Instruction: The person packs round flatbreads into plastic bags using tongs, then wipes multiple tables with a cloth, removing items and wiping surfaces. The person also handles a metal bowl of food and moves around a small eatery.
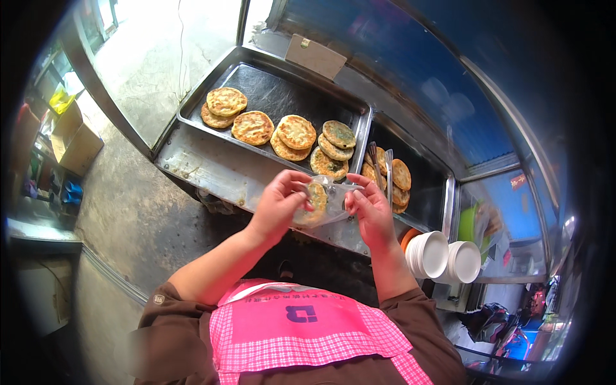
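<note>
My left hand (281, 202) grips the left side of a clear plastic bag (337, 195), and my right hand (368, 202) pinches its right edge. Inside the bag, beside my left fingers, lies a browned flatbread with green filling (316, 199). Just beyond my hands is a large metal baking tray (216, 132) holding several round flatbreads (296, 132), some stacked. Those at its right end (339, 134) show green filling. A second dark tray (430, 192) to the right holds more flatbreads (401, 174), with metal tongs (389, 175) lying over them.
Stacks of white plates (433, 255) stand at the counter's right end. A cardboard piece (315, 56) leans behind the large tray. Glass panels in metal frames (510, 118) border the far and right sides. An open cardboard box (77, 137) is at the left.
</note>
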Available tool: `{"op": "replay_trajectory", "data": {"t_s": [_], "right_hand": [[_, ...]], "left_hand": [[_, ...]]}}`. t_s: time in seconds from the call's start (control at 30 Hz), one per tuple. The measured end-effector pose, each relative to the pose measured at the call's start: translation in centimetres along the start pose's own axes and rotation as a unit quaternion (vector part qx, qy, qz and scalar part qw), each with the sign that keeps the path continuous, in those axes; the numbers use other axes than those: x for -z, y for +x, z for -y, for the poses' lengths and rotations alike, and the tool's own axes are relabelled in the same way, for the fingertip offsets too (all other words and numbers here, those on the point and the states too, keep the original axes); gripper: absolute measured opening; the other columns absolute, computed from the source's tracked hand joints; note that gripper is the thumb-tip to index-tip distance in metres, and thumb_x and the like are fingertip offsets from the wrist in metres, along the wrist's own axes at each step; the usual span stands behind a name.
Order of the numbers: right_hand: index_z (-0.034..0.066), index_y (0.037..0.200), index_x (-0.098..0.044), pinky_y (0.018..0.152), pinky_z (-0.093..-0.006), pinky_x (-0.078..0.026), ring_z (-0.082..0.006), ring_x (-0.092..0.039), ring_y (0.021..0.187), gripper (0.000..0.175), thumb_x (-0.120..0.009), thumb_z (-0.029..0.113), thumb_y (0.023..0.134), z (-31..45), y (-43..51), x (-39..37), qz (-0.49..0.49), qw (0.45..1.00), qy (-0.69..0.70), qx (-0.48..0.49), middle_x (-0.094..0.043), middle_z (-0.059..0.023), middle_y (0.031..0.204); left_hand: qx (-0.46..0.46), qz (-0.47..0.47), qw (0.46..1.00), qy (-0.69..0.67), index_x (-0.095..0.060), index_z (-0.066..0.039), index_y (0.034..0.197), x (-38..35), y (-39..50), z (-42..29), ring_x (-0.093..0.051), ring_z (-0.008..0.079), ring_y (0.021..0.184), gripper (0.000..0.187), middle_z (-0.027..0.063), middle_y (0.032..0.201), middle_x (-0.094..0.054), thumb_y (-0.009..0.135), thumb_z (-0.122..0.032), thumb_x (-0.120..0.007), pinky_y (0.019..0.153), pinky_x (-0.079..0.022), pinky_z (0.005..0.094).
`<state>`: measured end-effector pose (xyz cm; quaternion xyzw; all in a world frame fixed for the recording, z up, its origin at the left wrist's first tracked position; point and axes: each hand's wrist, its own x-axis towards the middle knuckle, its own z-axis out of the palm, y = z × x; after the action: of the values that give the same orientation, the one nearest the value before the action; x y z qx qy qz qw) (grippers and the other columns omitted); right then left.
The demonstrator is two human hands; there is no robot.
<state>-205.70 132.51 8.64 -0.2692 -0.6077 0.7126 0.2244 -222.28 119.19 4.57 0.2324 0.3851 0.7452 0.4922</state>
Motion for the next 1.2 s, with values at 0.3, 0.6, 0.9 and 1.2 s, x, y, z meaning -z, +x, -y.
{"op": "replay_trajectory", "data": {"t_s": [0.3, 0.6, 0.9, 1.2], "right_hand": [[0.0027, 0.142, -0.037, 0.091, -0.0313, -0.048, -0.0165, -0.058, 0.108, 0.059, -0.06, 0.032, 0.095, 1.9, -7.0, -2.8, 0.087, 0.976, -0.187, 0.064, -0.059, -0.0094, 0.118], [-0.0017, 0.141, -0.033, 0.106, -0.0334, -0.036, -0.019, -0.05, 0.122, 0.064, -0.06, 0.034, 0.095, -0.3, -19.6, -2.8, -0.02, 0.997, -0.068, 0.016, -0.049, -0.0139, 0.134], [0.007, 0.125, -0.05, 0.085, -0.0252, -0.042, -0.007, -0.05, 0.094, 0.043, -0.056, 0.038, 0.097, -5.5, -36.6, 7.4, -0.171, 0.969, 0.155, -0.089, -0.056, 0.002, 0.103], [0.0076, 0.092, -0.052, 0.063, -0.0254, -0.038, -0.0085, -0.045, 0.068, 0.042, -0.058, 0.049, 0.092, -1.8, -56.6, 22.7, -0.213, 0.975, -0.028, 0.055, -0.05, 0.0005, 0.077]], "left_hand": [[-0.022, 0.185, 0.958, 0.218, -0.041, -0.002, 0.128, -2.8, -4.1, -1.3, -0.057, 0.0159, 0.109, 0.038, 0.0086, 0.114, -0.055, 0.092, 0.003, -0.052, 0.092, -0.046, 0.0297], [-0.139, 0.428, 0.786, 0.423, -0.046, -0.004, 0.128, -10.2, -7.0, -0.5, -0.067, 0.0283, 0.078, 0.052, 0.0109, 0.088, -0.069, 0.079, -0.001, -0.064, 0.068, -0.054, 0.0351], [-0.164, 0.457, 0.785, 0.384, -0.056, 0.0, 0.116, -21.6, -8.8, 14.6, -0.065, 0.0241, 0.076, 0.042, 0.0088, 0.085, -0.066, 0.077, -0.003, -0.069, 0.073, -0.051, 0.0323], [0.705, 0.335, 0.624, 0.049, -0.04, -0.005, 0.141, -35.5, -19.1, 44.6, -0.043, 0.0339, 0.13, 0.08, 0.0152, 0.143, -0.044, 0.095, -0.067, -0.023, 0.109, -0.033, 0.045]]}}
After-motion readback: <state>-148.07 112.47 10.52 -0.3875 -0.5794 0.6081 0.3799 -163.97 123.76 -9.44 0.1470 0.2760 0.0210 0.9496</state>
